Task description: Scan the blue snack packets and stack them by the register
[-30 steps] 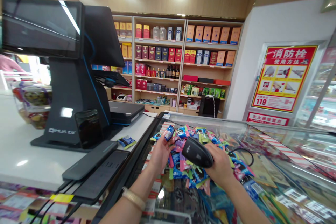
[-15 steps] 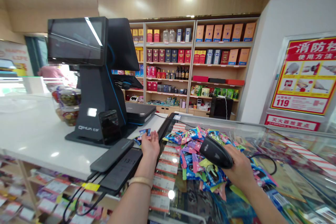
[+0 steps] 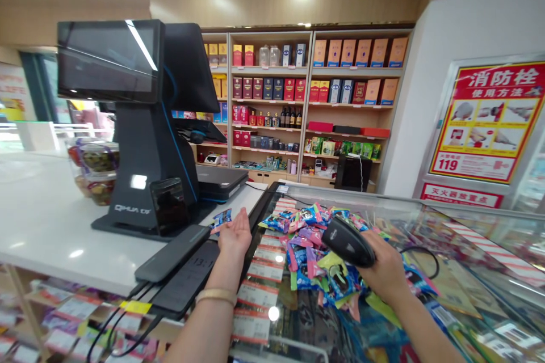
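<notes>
My right hand (image 3: 385, 266) is wrapped round a black barcode scanner (image 3: 348, 243), which it holds over a heap of small wrapped candies (image 3: 313, 249) in blue, pink and green. The heap lies on a glass-topped display case (image 3: 293, 323). My left hand (image 3: 236, 233) is open, palm turned up and fingers stretched out, at the edge of the white counter. Just beyond it, a few blue candy packets (image 3: 222, 219) lie on that counter, partly hidden by the hand. No object shows in the palm.
A black two-screen till (image 3: 145, 164) stands on the white counter (image 3: 38, 204). In front of it lie a dark slim box with cables (image 3: 172, 255) and a phone-like screen (image 3: 187, 281). Jars (image 3: 100, 173) sit at left. Stocked shelves (image 3: 310, 102) line the back wall.
The view has turned slightly to the right. My left hand has rotated a little, its fingers now drawn closer together. The scanner stays in my right hand over the candies.
</notes>
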`<state>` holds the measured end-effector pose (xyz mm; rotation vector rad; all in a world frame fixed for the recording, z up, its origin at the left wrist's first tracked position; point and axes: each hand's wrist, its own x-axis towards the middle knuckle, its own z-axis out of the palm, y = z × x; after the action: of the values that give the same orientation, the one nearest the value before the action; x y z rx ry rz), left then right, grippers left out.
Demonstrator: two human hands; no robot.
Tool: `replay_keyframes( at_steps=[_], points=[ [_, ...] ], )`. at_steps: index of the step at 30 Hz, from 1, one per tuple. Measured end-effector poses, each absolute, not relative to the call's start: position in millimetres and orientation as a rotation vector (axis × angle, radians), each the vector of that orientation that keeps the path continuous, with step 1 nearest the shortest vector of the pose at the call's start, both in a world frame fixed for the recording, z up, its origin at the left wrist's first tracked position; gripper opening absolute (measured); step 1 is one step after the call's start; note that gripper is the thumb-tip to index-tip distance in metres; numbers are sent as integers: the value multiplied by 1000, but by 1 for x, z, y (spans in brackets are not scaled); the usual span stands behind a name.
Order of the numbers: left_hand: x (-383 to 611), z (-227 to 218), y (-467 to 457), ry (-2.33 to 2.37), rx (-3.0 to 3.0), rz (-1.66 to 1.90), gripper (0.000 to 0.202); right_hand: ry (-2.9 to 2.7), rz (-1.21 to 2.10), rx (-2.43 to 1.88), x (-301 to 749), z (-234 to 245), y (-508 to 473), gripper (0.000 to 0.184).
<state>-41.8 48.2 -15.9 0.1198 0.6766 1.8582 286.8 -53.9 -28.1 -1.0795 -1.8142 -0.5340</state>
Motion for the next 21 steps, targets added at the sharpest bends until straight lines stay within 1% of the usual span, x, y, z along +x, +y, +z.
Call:
replay_keyframes(
  at_steps=[3,6,10,13,16,19,21],
  points=[
    [-43,-14,48,646,81,1849,39,-1815,-528,-1099,287,-28,-54,14],
    [-44,-12,47,618,78,1833,38,-1810,-521,-1106,287,-28,-54,15],
    [-35,-10,45,621,148,1778,35,-1799,-518,-1114,287,-29,-54,17],
    [-15,-13,43,653,238,1725,26,-1800,-516,-1119,288,-29,-54,16],
    [14,-20,41,802,602,1688,24,-1802,-521,-1115,288,-29,-54,16],
    [40,-28,41,982,1112,1629,32,-1805,-529,-1107,287,-28,-54,16],
    [51,-31,41,1006,1318,1604,36,-1817,-527,-1108,287,-28,-54,15]
  ],
)
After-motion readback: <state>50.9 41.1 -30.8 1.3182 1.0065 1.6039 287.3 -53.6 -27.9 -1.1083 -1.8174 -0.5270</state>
